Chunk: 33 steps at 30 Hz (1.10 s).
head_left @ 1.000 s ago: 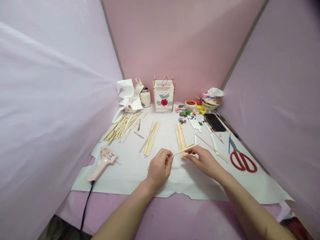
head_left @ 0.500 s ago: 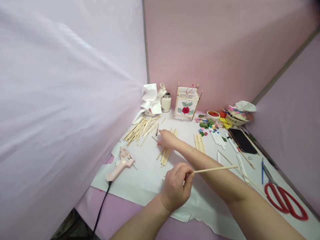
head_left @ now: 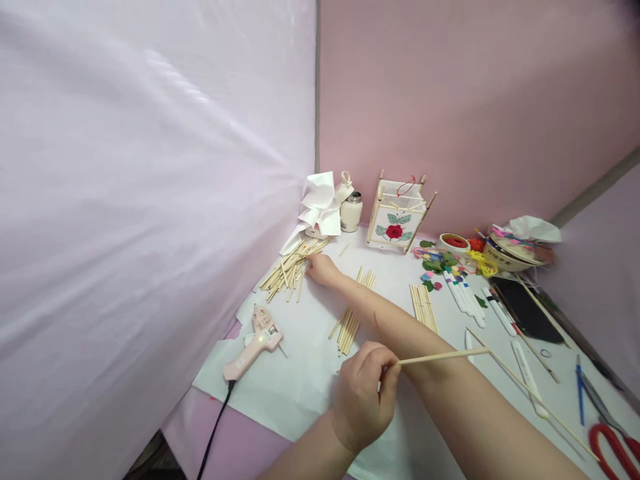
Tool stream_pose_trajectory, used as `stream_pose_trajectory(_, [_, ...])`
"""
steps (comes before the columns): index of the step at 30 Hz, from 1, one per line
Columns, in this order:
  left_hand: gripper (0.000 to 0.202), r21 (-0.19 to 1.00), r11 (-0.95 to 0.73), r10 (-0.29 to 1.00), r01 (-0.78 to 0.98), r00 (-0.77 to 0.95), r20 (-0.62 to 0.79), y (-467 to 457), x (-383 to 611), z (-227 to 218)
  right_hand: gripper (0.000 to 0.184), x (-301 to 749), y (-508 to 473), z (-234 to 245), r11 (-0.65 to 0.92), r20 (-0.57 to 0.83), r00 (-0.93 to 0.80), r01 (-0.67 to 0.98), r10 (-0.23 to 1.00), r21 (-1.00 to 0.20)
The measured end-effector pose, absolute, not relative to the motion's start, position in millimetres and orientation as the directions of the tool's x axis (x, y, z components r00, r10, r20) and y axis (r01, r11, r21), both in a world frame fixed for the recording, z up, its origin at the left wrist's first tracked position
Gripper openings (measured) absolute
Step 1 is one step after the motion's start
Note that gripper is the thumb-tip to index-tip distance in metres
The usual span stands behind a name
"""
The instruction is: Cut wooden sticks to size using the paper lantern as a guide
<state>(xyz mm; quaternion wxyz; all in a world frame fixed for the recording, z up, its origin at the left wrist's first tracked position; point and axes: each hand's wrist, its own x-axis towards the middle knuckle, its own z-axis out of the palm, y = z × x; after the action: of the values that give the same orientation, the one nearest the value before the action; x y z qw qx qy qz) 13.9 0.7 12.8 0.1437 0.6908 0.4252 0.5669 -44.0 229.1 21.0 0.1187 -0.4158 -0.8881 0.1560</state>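
Observation:
My left hand (head_left: 367, 393) pinches one end of a thin wooden stick (head_left: 445, 357), which points to the right above my right forearm. My right arm crosses the table, and my right hand (head_left: 323, 270) is at the right edge of a loose pile of wooden sticks (head_left: 280, 275). Its fingers look closed against the stick ends; what lies between them is hidden. Beside that forearm lies a smaller bundle of sticks (head_left: 350, 330). A neat row of sticks (head_left: 423, 308) lies beyond the arm.
A pink glue gun (head_left: 260, 343) with a black cord lies at left. At the back stand a cream jar (head_left: 351, 212) and a stick-framed lantern (head_left: 395, 223) with a red flower. Markers (head_left: 465, 300), a phone (head_left: 527, 308), a bowl (head_left: 515, 257) and red-handled scissors (head_left: 613, 447) lie at right.
My right hand has moved left and away from the small bundle to the loose pile. Stray sticks near it now lie closer to the pile. My left hand still holds its stick. The view has shifted left.

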Motion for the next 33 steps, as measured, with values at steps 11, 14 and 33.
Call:
stream_pose_trajectory(11, [0.013,0.723,-0.575,0.787,0.383,0.015,0.617,2,15,9,0.036,19,258,29,0.53,0.094,-0.529,0.789,0.843,-0.312])
stream_pose_trajectory(14, [0.013,0.72,-0.581,0.786,0.381,0.03,0.618,2,16,7,0.043,26,249,34,0.541,0.121,-0.532,0.783,0.838,-0.306])
stream_pose_trajectory(33, [0.012,0.692,-0.602,0.761,0.399,0.023,0.648,4,17,9,0.032,86,167,46,0.597,0.244,-0.545,0.733,0.802,-0.324])
